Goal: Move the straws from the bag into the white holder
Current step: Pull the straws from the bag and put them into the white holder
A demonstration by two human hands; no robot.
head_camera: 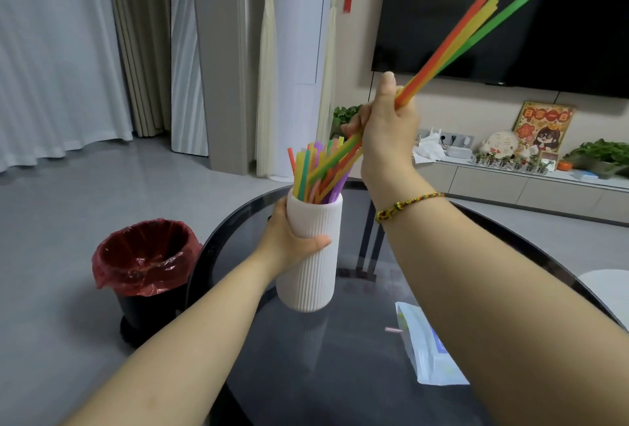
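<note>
At centre frame the white holder [311, 255], ribbed and tilted, is gripped by the left hand [289, 238] above the glass table [340, 374]. The right hand [388, 129] is clamped on a bundle of straws [452, 37] whose lower ends enter it. The bag [429, 354] lies lower right; its print is unreadable.

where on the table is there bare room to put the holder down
Bare glass table lies between the white holder and the bag, and nearer you. The right side is crowded by the bag and the right forearm.
</note>
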